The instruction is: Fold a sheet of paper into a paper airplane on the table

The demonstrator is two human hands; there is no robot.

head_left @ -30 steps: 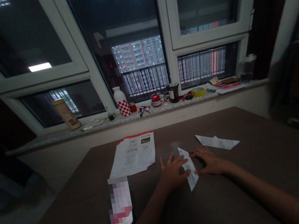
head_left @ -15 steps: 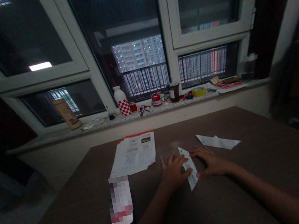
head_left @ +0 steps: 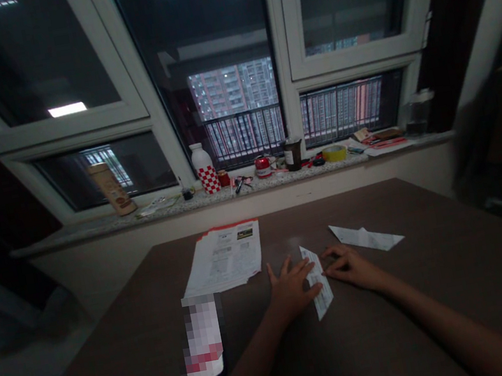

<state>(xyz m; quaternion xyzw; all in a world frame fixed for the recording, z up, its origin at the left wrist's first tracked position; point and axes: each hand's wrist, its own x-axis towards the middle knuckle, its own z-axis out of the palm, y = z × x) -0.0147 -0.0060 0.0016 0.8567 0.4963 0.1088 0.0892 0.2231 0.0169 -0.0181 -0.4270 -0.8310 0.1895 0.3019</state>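
A folded strip of printed white paper (head_left: 320,289) with slanted ends lies lengthwise in front of me on the brown table. Across its left part rests my left hand (head_left: 292,287), fingers spread and fingertips pressing on the paper. My right hand (head_left: 355,267) is at the strip's right edge, its thumb tip touching or nearly touching it. A gap shows between that thumb and the bent fingers. Farther right lies a second folded paper strip (head_left: 366,237), with a small raised point near its middle; neither hand touches it.
A stack of printed sheets (head_left: 225,260) lies left of my hands. Nearer me is a phone (head_left: 204,339) with its screen blurred out. Behind the table (head_left: 369,199), a windowsill holds a checkered bottle (head_left: 206,173), a dark cup (head_left: 293,156) and yellow tape (head_left: 335,153).
My right thumb has slid up along the strip's right edge, closer to the fingers. My left hand stays on the paper, and the second strip has not moved.
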